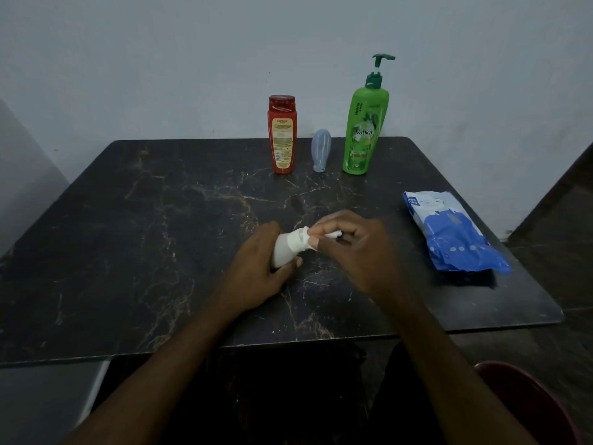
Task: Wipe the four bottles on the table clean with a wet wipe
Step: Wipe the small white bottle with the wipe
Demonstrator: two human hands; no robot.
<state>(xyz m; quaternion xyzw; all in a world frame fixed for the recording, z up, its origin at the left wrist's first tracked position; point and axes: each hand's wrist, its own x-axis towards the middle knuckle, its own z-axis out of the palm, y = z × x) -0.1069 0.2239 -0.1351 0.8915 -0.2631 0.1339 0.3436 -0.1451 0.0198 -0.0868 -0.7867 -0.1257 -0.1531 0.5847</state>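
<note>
My left hand (256, 264) grips a small white bottle (287, 247), tilted with its cap toward the right, low over the dark marble table (128, 236). My right hand (349, 248) pinches a white wet wipe (332, 234) against the bottle's cap. At the back of the table stand a red bottle (282, 136), a small grey-blue bottle (321, 150) resting on its cap, and a tall green pump bottle (364, 123).
A blue and white pack of wet wipes (452, 232) lies near the table's right edge. A pale wall rises just behind the bottles. A dark red seat (532, 399) shows at the bottom right, below the table's front edge.
</note>
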